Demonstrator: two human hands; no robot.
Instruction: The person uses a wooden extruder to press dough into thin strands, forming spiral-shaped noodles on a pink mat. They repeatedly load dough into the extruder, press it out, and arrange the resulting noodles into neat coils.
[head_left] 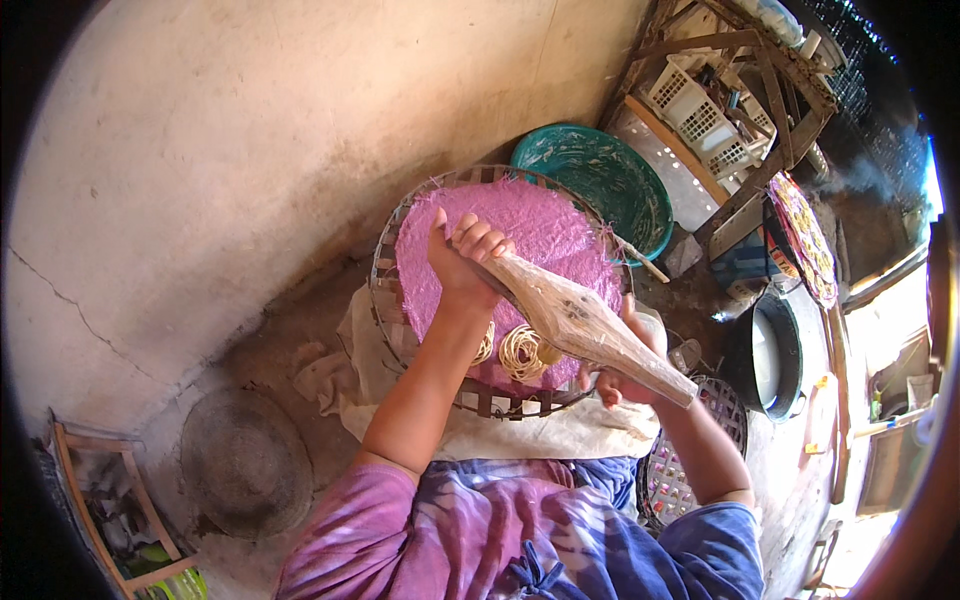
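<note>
A long pale wooden press (580, 308), widest in its middle, slants across a round basket (383, 310). My left hand (468, 248) is closed round its far left end. My right hand (632, 372) is at the nearer right part, partly hidden beneath the wood; its fingers curl against it, and its grip shows only in part. Below the press, a pink fibrous mat or cloth (440, 235) lines the basket. Yellowish coils of thin strands (520, 353) lie on it near the front, one partly covered by my left forearm.
A green basin (648, 190) stands behind the basket, with a stick (640, 258) beside it. At right are a dark pan (740, 350) and a wooden shelf with a white crate (700, 120). A round grey slab (245, 462) lies left, near a plain wall (250, 130).
</note>
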